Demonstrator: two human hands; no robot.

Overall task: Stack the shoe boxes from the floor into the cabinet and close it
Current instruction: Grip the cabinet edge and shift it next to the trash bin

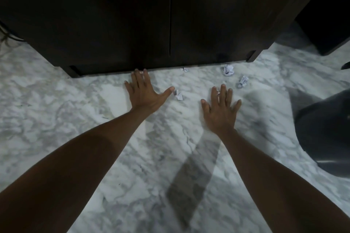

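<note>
A dark wooden cabinet (132,15) fills the top of the head view, both doors shut, with a thin seam between them. No shoe box is in sight. My left hand (144,92) is stretched forward with fingers spread and straight, its fingertips near the cabinet's bottom edge. My right hand (220,109) is also spread flat, palm down, over the marble floor (75,119) a little nearer to me. Neither hand holds anything.
Several crumpled paper scraps lie on the floor near the cabinet base: one (228,70), another (242,81), a small one (178,96) beside my left thumb. A dark rounded object (325,134) sits at the right edge. Another dark furniture piece (329,15) stands at the top right.
</note>
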